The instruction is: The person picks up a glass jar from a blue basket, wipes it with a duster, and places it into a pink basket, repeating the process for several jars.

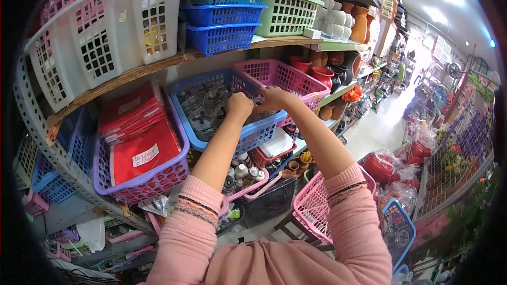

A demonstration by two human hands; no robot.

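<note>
Both my hands are inside a blue plastic basket (pixel 259 136) on the shelf, which holds clear glass-like pieces (pixel 202 115) with dark spots. My left hand (pixel 240 106) is closed in a fist above these pieces, and whatever is in its fingers is hidden. On the basket's right side, my right hand (pixel 274 98) bends downward with curled fingers. A clear piece seems to lie under that hand, but what it grips cannot be made out.
Left of the blue basket, a purple basket (pixel 142 192) holds red packets (pixel 145 150). A pink basket (pixel 296 82) stands behind. Overhead, a wooden shelf edge (pixel 127 71) carries stacked baskets. A pink basket (pixel 311 206) sits low at right, near red wrapped bundles (pixel 380 166) along the aisle.
</note>
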